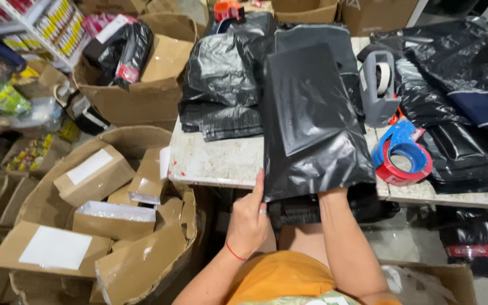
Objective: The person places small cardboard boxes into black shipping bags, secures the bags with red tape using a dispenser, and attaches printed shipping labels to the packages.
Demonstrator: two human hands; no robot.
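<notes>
Two hands meet at the near edge of the counter [216,164], where I work a black plastic mailer bag [312,130]. My left hand [248,217] rests open, fingers flat against the bag's lower left corner; my right hand [332,194] disappears under the bottom edge, so I cannot tell whether it is gripping. To do this well, I judge both lower corners want even support, since the film looks slippery and its load could shift. The bag is glossy, wrinkled, folded at the top, overhanging the counter edge. A blue and red tape dispenser [402,153] sits just beside it; cardboard boxes [94,175] fill a carton at left.
</notes>
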